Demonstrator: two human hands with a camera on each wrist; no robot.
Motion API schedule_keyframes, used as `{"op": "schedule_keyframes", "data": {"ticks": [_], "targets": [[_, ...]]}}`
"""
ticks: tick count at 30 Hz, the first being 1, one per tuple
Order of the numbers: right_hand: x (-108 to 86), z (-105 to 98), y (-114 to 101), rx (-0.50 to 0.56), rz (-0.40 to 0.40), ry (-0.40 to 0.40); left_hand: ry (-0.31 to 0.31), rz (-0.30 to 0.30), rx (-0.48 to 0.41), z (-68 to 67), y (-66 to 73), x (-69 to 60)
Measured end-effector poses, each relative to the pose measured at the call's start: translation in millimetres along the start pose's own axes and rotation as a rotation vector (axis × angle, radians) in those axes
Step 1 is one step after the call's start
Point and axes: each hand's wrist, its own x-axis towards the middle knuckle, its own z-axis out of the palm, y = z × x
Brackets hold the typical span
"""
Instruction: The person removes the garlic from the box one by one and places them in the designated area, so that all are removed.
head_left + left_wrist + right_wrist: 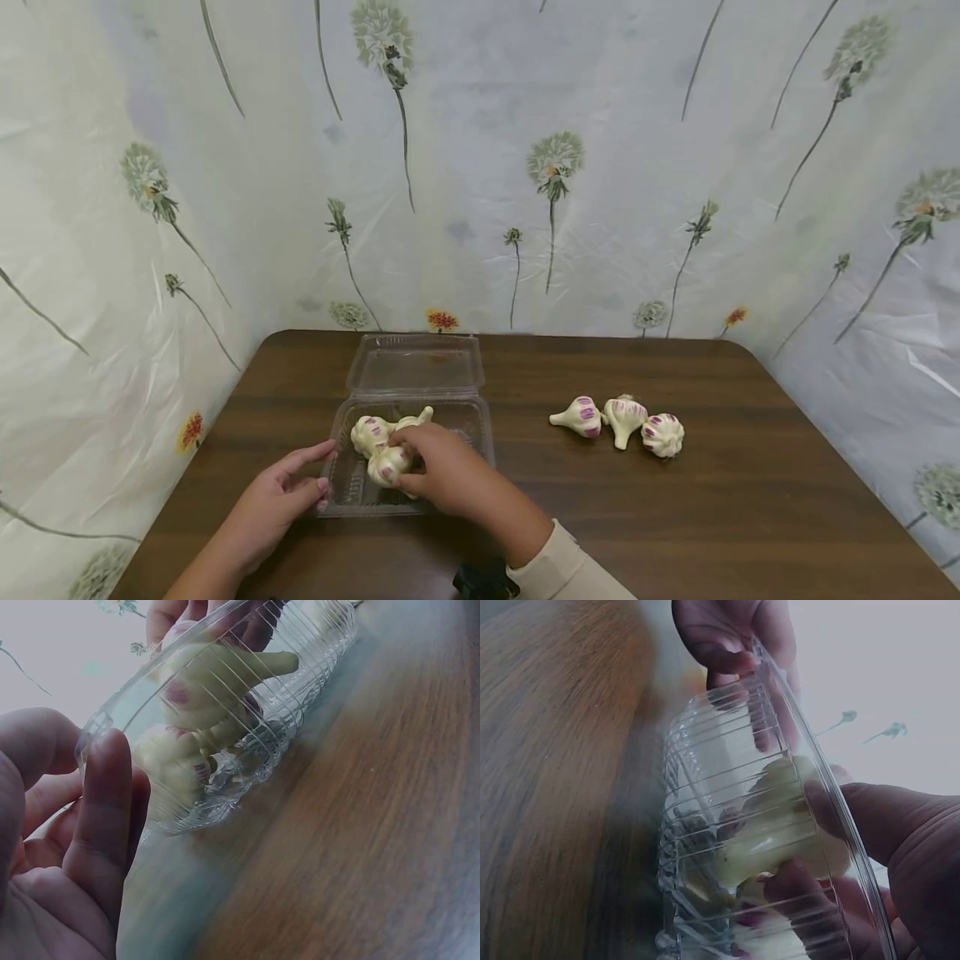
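Clear plastic hinged container point(352, 487) on the left part of a dark brown wood-grain table point(720, 525). Its transparent lid point(416, 367) lies folded back on the far side.

Right hand point(446, 471): in over the container from the near right, thumb and fingers round a cream garlic bulb with purple-pink patches point(386, 468); grip narrow, holding that bulb. Bulb sits inside the walls, left of the container's middle, toward the near side; whether it bears on the floor, cannot tell. The right wrist view, looking through the ribbed wall, shows thumb and fingertips on either side of it.

Left hand point(273, 500): at the container's near left corner. Thumb and fingers pinch the rim, as the left wrist view shows; grip narrow, holding the container.

Also inside: a second cream bulb with purple marks point(369, 435) at left, close against the held one; a third cream bulb with a blunt stem point(415, 418) on the far side, stem pointing right and far, partly covered by the right hand.

On the table, well right of the container, three more in a close row: left bulb point(582, 417), stem to the left; middle bulb point(625, 412), stem toward the near side; right bulb point(663, 435), round, purple-streaked.

Beige sleeve point(558, 571) on the right arm. Behind the table, pale sheeting printed with dandelions point(450, 250).
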Motion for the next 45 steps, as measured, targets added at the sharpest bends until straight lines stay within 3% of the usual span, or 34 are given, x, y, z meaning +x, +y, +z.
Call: {"op": "schedule_keyframes", "data": {"ticks": [14, 18, 31, 38, 45], "targets": [[-12.1, -3.7, 7.0, 0.109, 0.069, 0.057, -0.002, -0.023, -0.014, 0.1, -1.3, -1.3], [-13.9, -4.8, 9.5, 0.184, 0.089, 0.091, -0.002, -0.016, -0.013, 0.0, -0.9, -0.9], [-21.8, -7.8, 17.5, 0.306, 0.02, 0.234, -0.002, -0.041, -0.018, -0.1, 2.2, -0.6], [-26.8, -9.7, 22.4, 0.431, -0.015, 0.329, -0.001, -0.025, -0.013, -0.7, 2.4, -0.6], [-35.9, -12.5, 28.2, 0.47, 0.007, 0.455, -0.011, -0.024, -0.019, -0.9, 2.3, -0.3]]}}
